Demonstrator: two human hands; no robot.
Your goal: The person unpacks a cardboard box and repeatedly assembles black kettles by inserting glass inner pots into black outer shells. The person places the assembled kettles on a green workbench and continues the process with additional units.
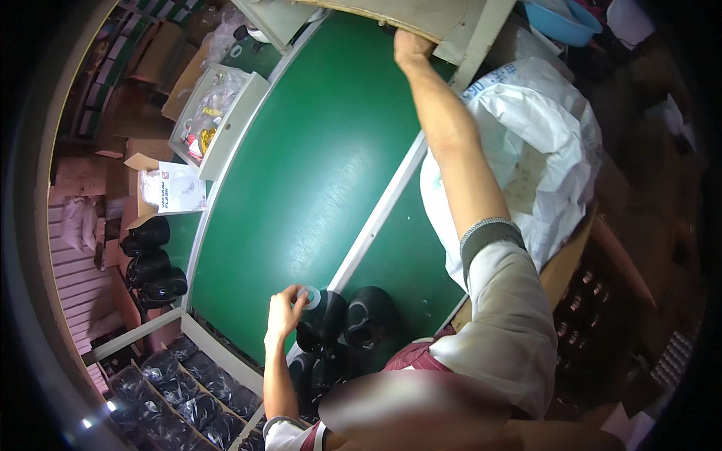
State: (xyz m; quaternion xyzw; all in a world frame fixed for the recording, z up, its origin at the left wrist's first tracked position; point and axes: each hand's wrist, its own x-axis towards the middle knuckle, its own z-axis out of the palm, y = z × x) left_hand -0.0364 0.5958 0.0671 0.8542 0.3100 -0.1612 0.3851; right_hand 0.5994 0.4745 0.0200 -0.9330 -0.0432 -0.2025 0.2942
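Observation:
My left hand (283, 313) is closed at the near edge of the green belt. Its thumb and fingers pinch a small translucent ring (309, 297), which is at the top of a black rounded jug (322, 322); whether the two touch I cannot tell. Close by on the right is another black jug (370, 317), and more dark ones are partly hidden below. My right arm stretches far forward past the belt. Its hand (411, 49) reaches in beneath a beige shelf (451, 22), so the fingers and anything in them are hidden.
The green belt (301, 165) has pale metal rails. Along its left side are an open drawer (226, 124) of small wrapped parts, a white box (183, 188) and black jugs (154, 263). Cartons of bagged black items (177, 395) sit lower left. A large white sack (541, 113) stands right.

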